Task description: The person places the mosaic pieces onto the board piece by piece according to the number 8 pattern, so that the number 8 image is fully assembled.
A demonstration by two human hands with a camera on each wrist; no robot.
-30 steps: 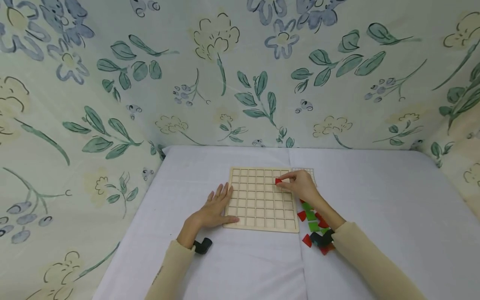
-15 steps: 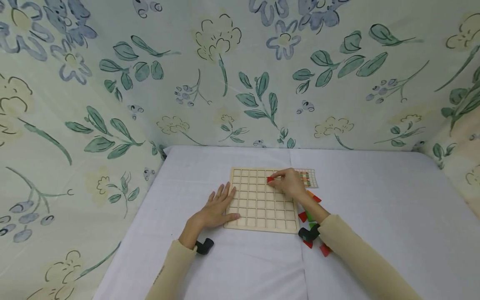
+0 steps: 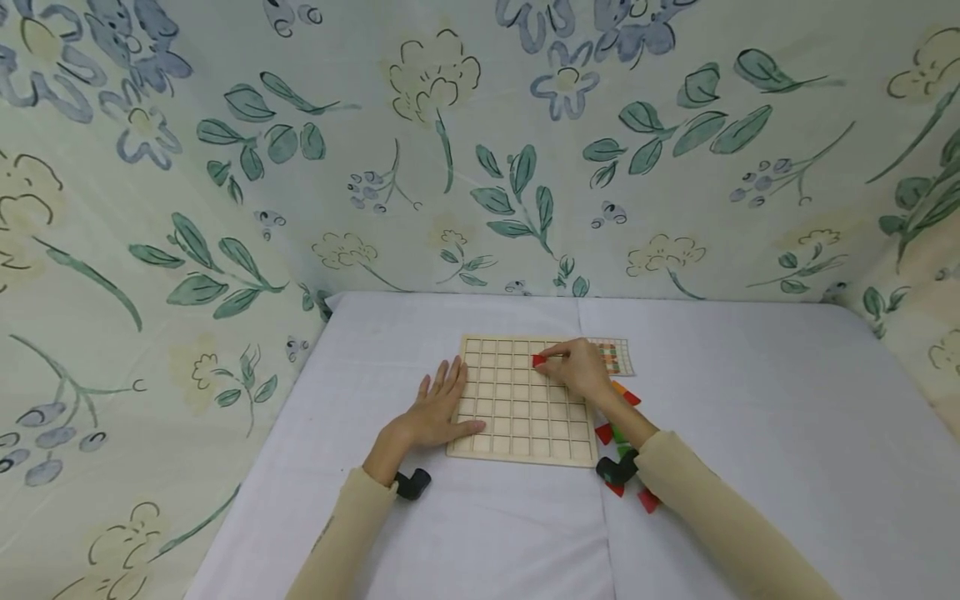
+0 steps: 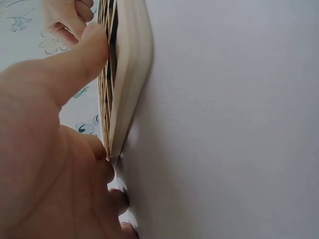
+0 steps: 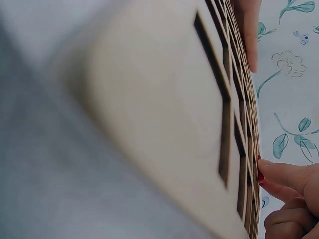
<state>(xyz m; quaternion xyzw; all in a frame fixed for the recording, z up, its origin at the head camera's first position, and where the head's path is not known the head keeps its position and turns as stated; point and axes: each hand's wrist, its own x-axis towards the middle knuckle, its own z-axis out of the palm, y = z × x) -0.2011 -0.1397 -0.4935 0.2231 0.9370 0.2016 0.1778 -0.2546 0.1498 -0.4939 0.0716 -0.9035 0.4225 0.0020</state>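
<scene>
Cloth (image 3: 772, 392) bears pieces (image 3: 603, 433) a sleeve (image 3: 720, 504) partly hides, right hand (image 3: 581, 367) pinching a red tile (image 3: 537, 361), left hand (image 3: 435, 417) spread.

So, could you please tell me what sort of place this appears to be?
It looks like an indoor tabletop play or craft spot, though I can't be sure: a flowered backdrop rises behind a white-covered table, where a wooden grid board lies beside small coloured pieces.
</scene>
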